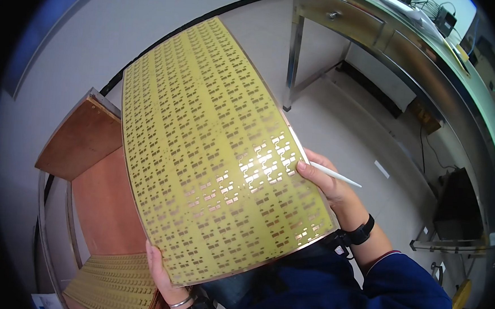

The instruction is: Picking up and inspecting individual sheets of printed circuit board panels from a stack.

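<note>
A large yellow-green circuit board panel, covered in rows of small copper pads, is held up tilted in front of me. My left hand grips its lower left edge, the fingers partly hidden by the panel. On the right edge, my right hand has its thumb on the face and its other fingers behind. A white pen-like stick with a pointed tip also sits in my right hand, pointing away to the right. Light glints off the pads near that hand.
At lower left, a wooden rack on metal legs carries a stack of similar panels. To the right stands a metal desk with drawers, cables and papers on top. A black box sits beneath it. Grey floor lies between.
</note>
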Available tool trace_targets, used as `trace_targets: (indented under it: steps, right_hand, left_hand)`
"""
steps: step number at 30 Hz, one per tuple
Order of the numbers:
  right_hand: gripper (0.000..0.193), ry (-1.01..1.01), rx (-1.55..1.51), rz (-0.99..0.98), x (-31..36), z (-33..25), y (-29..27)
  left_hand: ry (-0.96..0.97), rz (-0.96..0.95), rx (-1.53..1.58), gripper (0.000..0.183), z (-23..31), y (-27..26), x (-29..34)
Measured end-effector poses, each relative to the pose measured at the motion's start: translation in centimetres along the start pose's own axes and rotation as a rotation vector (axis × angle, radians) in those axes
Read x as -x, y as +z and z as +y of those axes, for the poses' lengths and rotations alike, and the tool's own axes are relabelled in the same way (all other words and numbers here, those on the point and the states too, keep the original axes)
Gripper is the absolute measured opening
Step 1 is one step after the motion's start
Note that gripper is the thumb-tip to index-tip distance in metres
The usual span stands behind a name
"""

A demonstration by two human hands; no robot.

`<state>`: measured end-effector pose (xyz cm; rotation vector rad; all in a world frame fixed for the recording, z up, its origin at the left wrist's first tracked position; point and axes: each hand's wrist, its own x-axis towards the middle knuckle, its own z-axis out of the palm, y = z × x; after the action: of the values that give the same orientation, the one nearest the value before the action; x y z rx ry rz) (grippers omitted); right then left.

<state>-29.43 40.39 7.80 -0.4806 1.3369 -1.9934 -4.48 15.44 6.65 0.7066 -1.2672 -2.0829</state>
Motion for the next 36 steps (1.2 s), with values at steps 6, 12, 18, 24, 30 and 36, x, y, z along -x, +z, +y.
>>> trace_targets:
  steps: [6,12,18,24,30,36]
  right_hand:
    - [0.044,-0.007,0.039,-0.024,-0.3,0.0,-0.4]
    - [0.047,-0.137,-0.087,-0.044,0.7,0.7,0.5]
    - [0.048,-0.174,-0.372,-0.117,3.3,4.4,0.7]
    - [0.047,-0.103,-0.401,-0.258,1.1,5.5,0.1]
    - [0.048,-0.26,-0.402,-0.047,-2.6,-0.7,0.9]
    - [0.054,-0.608,-0.39,0.282,-1.1,-4.3,-1.4]
  left_hand:
    - [-0.044,-0.054,0.233,0.049,0.1,0.0,-0.1]
    - [0.105,0.173,0.685,0.051,-2.1,0.5,1.6]
    - [0.138,-0.153,0.705,0.047,-8.8,7.4,5.6]
    - [0.104,-0.105,0.408,0.053,-5.9,6.2,3.8]
    - [0.141,-0.09,0.383,0.051,-4.5,-3.0,2.1]
    - [0.226,0.108,-0.558,0.048,0.1,-1.8,3.4]
